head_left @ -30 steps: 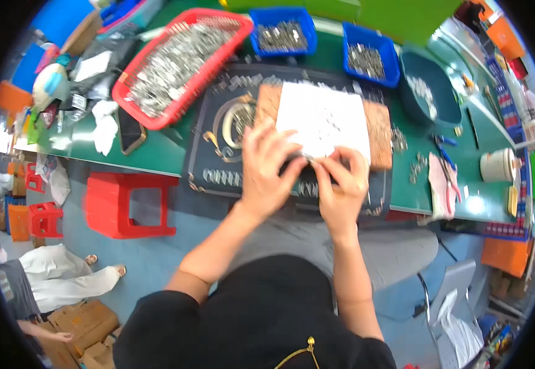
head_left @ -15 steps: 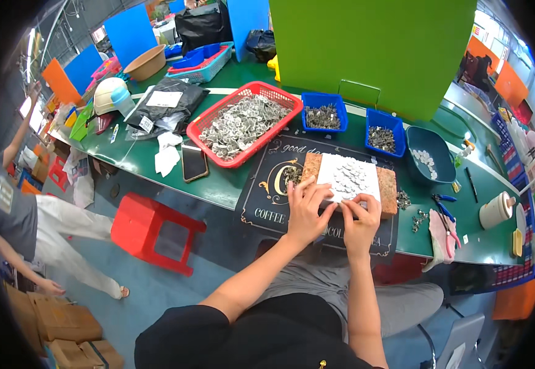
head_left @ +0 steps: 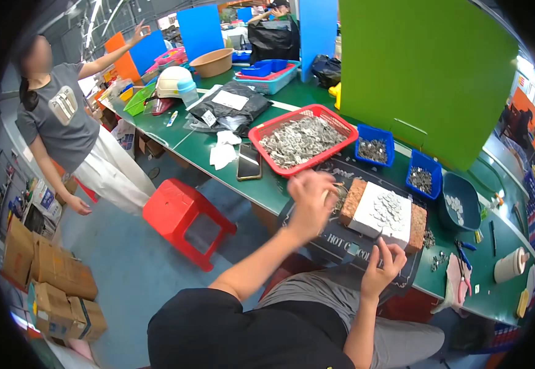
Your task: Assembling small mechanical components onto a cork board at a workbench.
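My left hand [head_left: 310, 204] is lifted and blurred above the left end of a black mat [head_left: 341, 241], just short of a red basket [head_left: 266, 132] full of small grey metal parts. Whether it holds anything is unclear. My right hand [head_left: 383, 267] hovers at the mat's near edge with fingers apart and nothing visible in it. Between the hands lies a brown board [head_left: 353, 200] under a white sheet [head_left: 372, 222] dotted with small metal pieces.
Two blue bins [head_left: 375, 149] [head_left: 422, 178] and a dark bowl [head_left: 458, 209] hold more parts. A phone [head_left: 249, 165] lies left of the basket. Pliers [head_left: 464, 270] and a paper roll [head_left: 510, 264] lie to the right. A red stool [head_left: 184, 218], a standing person [head_left: 70, 129] and cardboard boxes [head_left: 52, 277] are on my left.
Both hands have left the white sheet: the left swung up and left toward the red basket, the right drew back to the mat's near edge. The view lifted and widened.
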`<state>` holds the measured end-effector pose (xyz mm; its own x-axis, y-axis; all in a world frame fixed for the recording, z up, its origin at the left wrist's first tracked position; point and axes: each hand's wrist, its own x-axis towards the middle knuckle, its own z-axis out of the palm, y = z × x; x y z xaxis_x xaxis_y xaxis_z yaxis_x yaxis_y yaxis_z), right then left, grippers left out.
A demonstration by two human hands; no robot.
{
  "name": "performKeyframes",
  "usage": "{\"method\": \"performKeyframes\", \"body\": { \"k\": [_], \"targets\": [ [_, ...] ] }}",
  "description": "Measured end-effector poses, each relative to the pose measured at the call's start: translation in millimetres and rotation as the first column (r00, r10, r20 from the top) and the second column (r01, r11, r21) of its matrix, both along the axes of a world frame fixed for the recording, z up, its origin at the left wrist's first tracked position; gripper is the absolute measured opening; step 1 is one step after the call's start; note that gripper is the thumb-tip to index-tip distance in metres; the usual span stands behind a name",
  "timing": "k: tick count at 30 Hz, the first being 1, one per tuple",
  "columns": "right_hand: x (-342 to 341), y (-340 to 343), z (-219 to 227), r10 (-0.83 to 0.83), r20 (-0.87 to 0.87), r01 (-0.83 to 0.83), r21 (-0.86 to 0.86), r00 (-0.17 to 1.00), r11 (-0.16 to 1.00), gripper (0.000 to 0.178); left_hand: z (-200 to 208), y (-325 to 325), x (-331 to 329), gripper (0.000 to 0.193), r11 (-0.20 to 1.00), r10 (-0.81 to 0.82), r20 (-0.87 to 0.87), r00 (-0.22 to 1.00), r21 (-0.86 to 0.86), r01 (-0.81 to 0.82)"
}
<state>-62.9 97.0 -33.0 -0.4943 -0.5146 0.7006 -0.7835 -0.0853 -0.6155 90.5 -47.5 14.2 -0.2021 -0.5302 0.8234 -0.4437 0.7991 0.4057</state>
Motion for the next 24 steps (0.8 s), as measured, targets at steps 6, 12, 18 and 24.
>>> {"method": "performKeyframes", "body": {
  "k": [6, 12, 18, 24],
  "targets": [
    [-11.7, -2.2, -27.2, -0.166, -0.216, 0.166, -0.020, 0.962, 0.986, 0.029, 8.6, -70.2, 46.3, 0.016, 0.978, 0.211, -0.069, 0.975, 0.009, -0.211],
    [-9.9, -3.2, -30.8, -0.187, -0.249, 0.191, -0.010, 0.950, 0.982, 0.031, -0.4, -123.1, 69.1, 0.019, 0.877, 0.481, 0.092, 0.872, -0.022, -0.481],
    [-9.3, -9.3, -27.8, -0.203, -0.264, 0.211, 0.005, 0.943, 0.977, 0.031, -43.3, -204.3, 104.4, 0.026, 0.887, 0.311, 0.284, 0.907, 0.255, -0.384],
    [-13.3, -8.1, -32.2, -0.225, -0.283, 0.236, 0.007, 0.932, 0.972, 0.031, -61.6, -206.1, 94.8, 0.022, 0.951, 0.193, -0.236, 0.953, 0.285, -0.122]
  ]
}}
